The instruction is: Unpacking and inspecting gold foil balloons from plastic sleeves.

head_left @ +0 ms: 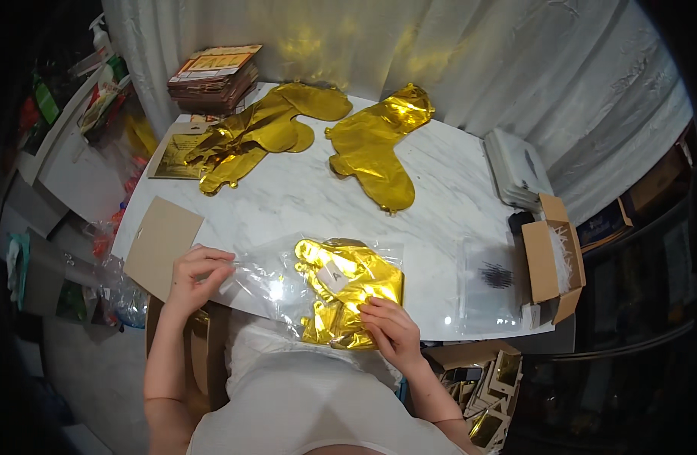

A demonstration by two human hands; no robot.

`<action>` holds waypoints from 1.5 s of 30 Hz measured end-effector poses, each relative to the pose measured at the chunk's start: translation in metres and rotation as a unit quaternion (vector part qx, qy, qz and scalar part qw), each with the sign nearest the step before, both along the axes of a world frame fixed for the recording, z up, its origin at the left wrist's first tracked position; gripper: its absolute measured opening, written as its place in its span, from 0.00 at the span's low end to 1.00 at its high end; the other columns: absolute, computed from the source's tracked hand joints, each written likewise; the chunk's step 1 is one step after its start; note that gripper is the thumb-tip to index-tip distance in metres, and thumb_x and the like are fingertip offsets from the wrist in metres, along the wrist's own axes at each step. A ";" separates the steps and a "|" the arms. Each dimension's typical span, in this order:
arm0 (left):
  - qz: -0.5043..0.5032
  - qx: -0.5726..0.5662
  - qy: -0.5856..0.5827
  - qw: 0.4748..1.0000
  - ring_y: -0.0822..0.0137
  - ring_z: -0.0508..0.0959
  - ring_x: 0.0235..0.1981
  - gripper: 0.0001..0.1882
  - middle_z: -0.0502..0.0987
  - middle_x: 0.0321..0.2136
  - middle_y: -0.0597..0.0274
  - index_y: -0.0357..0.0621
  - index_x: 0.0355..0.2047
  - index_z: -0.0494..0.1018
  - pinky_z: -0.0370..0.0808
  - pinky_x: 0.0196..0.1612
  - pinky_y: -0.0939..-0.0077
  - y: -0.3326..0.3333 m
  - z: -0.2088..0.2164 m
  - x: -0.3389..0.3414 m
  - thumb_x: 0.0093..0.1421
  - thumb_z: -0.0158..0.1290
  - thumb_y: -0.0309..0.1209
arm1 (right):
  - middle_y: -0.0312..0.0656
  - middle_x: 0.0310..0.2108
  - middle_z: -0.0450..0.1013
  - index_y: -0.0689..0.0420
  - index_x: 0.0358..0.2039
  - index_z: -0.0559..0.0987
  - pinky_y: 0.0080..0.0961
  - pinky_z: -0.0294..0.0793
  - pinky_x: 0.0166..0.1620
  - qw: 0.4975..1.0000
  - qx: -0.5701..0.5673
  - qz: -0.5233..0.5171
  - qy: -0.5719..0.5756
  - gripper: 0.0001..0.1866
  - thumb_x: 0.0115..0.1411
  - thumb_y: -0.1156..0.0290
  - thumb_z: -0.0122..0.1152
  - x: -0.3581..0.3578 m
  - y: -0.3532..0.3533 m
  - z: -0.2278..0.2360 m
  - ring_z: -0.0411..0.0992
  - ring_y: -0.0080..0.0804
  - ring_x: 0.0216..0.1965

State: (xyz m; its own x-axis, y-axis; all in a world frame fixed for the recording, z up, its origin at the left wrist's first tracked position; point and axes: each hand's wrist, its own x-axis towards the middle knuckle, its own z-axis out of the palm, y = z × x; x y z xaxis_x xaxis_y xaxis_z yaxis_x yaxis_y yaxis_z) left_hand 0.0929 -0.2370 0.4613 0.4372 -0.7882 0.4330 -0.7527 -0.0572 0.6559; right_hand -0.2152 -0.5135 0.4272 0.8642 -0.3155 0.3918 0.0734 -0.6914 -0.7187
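— Where does the work lie?
— Lower centre of the frame: the clear bag, gold foil pieces filling its right half, the white label uppermost, over the near edge of the white table.
— And the fingers?
— Left hand: thumb and fingertips pressed together, pinching the bag's left end. Right hand: fingers side by side, over the foil at the bag's lower right; whether the thumb grips from beneath, I cannot tell.
— How is such handling best done?
— Probably with the bag drawn lightly taut at left, the right hand bearing the foil's weight, and no sharp tug: thin plastic may tear.
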 end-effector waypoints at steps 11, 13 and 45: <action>0.046 0.135 0.004 0.990 0.59 0.82 0.35 0.09 0.82 0.33 0.56 0.38 0.39 0.81 0.78 0.41 0.69 -0.058 0.020 -0.059 0.58 0.60 0.21 | 0.52 0.48 0.72 0.65 0.56 0.76 0.38 0.70 0.53 0.968 -0.096 -0.225 0.054 0.27 0.57 0.72 0.73 0.001 0.002 0.015 0.69 0.49 0.51; 0.001 0.229 0.121 0.966 0.61 0.82 0.35 0.11 0.81 0.29 0.56 0.34 0.40 0.80 0.78 0.40 0.70 -0.073 0.013 -0.048 0.57 0.62 0.24 | 0.50 0.46 0.73 0.65 0.55 0.78 0.36 0.72 0.51 0.971 -0.079 -0.219 0.048 0.24 0.58 0.73 0.71 0.001 0.000 0.010 0.71 0.46 0.49; 0.006 0.204 0.443 0.873 0.78 0.79 0.27 0.13 0.81 0.30 0.63 0.35 0.45 0.77 0.74 0.28 0.84 -0.110 -0.001 -0.029 0.67 0.59 0.32 | 0.41 0.43 0.75 0.64 0.42 0.75 0.18 0.72 0.41 0.960 0.077 -0.253 -0.095 0.03 0.70 0.79 0.54 0.020 -0.006 -0.012 0.72 0.20 0.38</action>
State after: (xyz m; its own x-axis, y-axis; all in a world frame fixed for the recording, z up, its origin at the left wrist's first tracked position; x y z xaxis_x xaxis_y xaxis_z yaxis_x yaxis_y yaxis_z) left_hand 0.0635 -0.3468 0.4601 0.4669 -0.7911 -0.3951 0.0416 -0.4267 0.9035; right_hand -0.1948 -0.5197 0.4148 0.5022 -0.7430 0.4424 -0.1031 -0.5594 -0.8225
